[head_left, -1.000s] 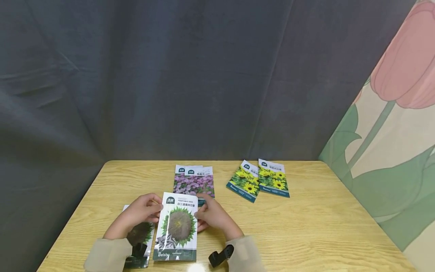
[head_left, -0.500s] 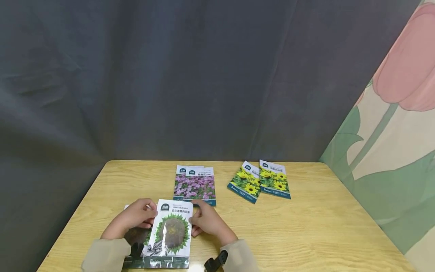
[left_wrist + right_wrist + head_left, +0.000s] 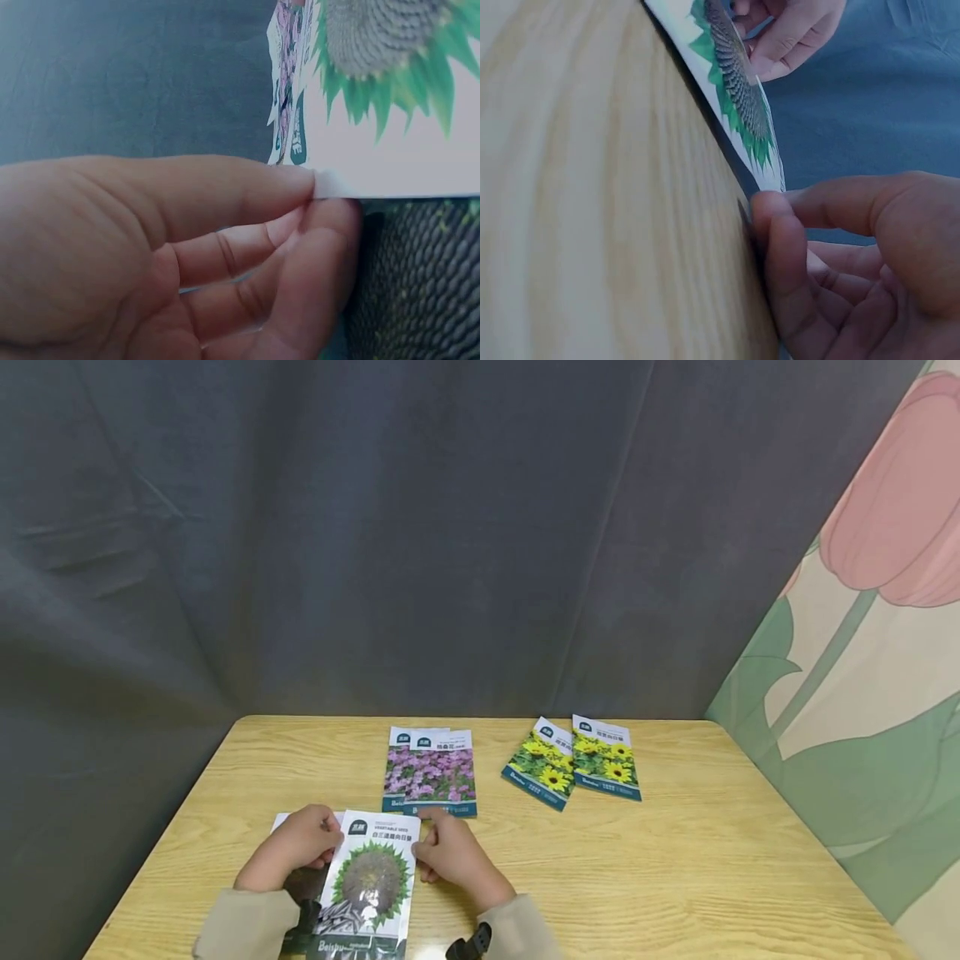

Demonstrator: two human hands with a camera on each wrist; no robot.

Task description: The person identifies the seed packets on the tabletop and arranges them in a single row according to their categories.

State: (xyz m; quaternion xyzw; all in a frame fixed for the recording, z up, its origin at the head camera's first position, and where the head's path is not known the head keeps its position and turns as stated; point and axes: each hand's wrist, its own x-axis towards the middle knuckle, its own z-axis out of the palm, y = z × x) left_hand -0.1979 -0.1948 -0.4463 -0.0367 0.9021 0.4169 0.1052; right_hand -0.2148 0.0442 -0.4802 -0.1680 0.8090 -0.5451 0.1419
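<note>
A white seed packet (image 3: 367, 885) printed with a large sunflower head is held near the front edge of the table. My left hand (image 3: 307, 837) pinches its left edge between thumb and forefinger, as the left wrist view shows close up. On the other side, my right hand (image 3: 452, 856) pinches the right edge near the upper part. A second sunflower packet (image 3: 302, 885) lies partly beneath the first one and my left forearm, so much of it is hidden. In the left wrist view this lower packet (image 3: 420, 281) shows its seed head below the held one.
Beyond the hands, two overlapping seed packets with purple flowers (image 3: 440, 777) lie on the wooden table (image 3: 675, 877). Farther right are two packets with yellow flowers, one slanted (image 3: 542, 764) and one straighter (image 3: 606, 758). A dark curtain (image 3: 450, 543) hangs behind the table.
Both hands have brought the sunflower packet toward me and slightly left, so it now overlaps the second sunflower packet. The purple flower packets are less covered. The yellow flower packets stay put.
</note>
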